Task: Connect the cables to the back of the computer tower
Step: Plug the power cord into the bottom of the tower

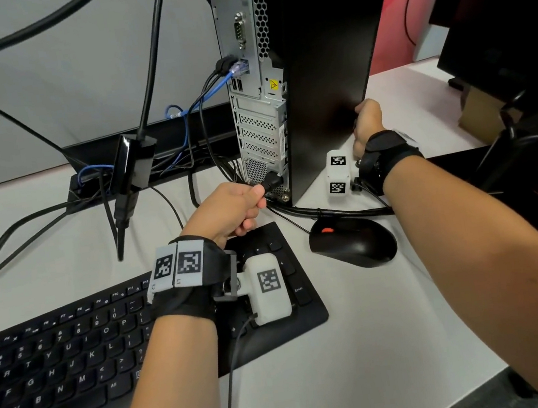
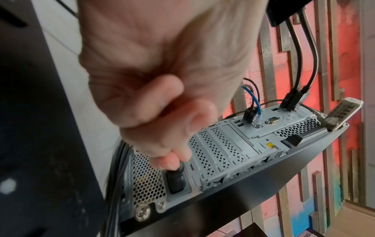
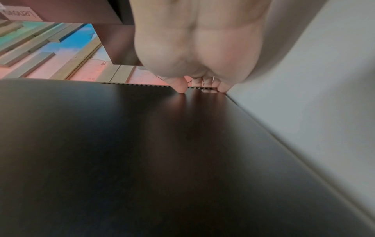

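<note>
The black computer tower (image 1: 327,59) stands upright on the white desk with its grey rear panel (image 2: 233,144) toward me. My left hand (image 1: 237,204) pinches the black power plug (image 1: 273,180) (image 2: 175,178), which sits in the socket at the panel's bottom. A blue network cable (image 1: 239,68) (image 2: 257,119) and black plugs are seated in ports higher up. My right hand (image 1: 366,124) grips the tower's far lower edge, its fingertips (image 3: 181,89) curled over the black side panel (image 3: 142,152).
A black keyboard (image 1: 76,359) lies under my left forearm, and a black mouse (image 1: 351,242) sits to its right. A black adapter block (image 1: 134,165) hangs on thick cables at the left. Several cables fill a cable tray (image 1: 88,190) behind. A monitor base (image 1: 501,53) stands at the right.
</note>
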{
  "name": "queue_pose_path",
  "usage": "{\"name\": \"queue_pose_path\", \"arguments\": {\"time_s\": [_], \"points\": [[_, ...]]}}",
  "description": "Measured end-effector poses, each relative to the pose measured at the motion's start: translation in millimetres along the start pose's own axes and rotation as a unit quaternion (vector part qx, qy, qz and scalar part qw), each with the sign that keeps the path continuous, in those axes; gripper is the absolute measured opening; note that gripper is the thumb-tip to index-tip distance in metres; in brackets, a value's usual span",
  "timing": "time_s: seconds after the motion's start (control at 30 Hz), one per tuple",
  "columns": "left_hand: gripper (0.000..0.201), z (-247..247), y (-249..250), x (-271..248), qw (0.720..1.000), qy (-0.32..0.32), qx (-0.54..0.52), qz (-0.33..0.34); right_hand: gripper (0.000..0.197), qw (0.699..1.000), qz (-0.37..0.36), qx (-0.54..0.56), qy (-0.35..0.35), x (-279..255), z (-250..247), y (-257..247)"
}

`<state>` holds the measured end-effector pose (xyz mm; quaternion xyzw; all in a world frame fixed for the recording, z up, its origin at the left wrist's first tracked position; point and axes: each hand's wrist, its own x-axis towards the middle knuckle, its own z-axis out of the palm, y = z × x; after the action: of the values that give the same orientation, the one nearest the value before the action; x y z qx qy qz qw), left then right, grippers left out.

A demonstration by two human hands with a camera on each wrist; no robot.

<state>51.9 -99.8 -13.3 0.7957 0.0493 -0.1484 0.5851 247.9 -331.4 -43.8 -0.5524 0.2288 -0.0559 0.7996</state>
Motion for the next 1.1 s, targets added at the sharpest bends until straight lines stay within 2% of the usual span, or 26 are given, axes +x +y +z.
{"name": "queue_pose_path", "arguments": {"time_s": [0.13,0.3,0.47,0.57,0.67,0.87,1.1], "points": [[0.036,-0.6,0.2,0.5,1.0,0.005,0.002,0.001,0.024,0.999,0.0,0.036,-0.001,1.1,-2.4,3.0],[0.034,-2.6,-3.1,2.7,1.0,-0.003,0.023,0.006,0.028,1.0,0.001,0.02,0.003,14.3,-2.2,7.8],[0.036,-8.2,-4.7,0.3,0.999,-0.033,0.016,0.003,0.027,0.998,-0.044,0.046,-0.008,21.9,-9.4,13.1],[0.045,-16.1,-6.1,-3.1,0.999,-0.025,0.026,-0.018,0.025,0.995,-0.063,0.074,-0.031,20.4,-11.8,16.3],[0.054,-30.6,-12.3,-3.6,0.997,-0.009,0.076,-0.028,0.027,0.99,-0.084,0.1,-0.049,20.3,-13.9,18.8],[0.044,-38.3,-23.1,0.3,0.979,-0.059,0.196,0.002,0.033,0.988,-0.108,0.094,-0.053,24.5,-14.5,20.6],[0.043,-34.8,-24.4,2.6,0.991,-0.067,0.112,0.035,0.034,0.992,-0.106,0.059,-0.041,29.8,-14.3,21.0]]}}
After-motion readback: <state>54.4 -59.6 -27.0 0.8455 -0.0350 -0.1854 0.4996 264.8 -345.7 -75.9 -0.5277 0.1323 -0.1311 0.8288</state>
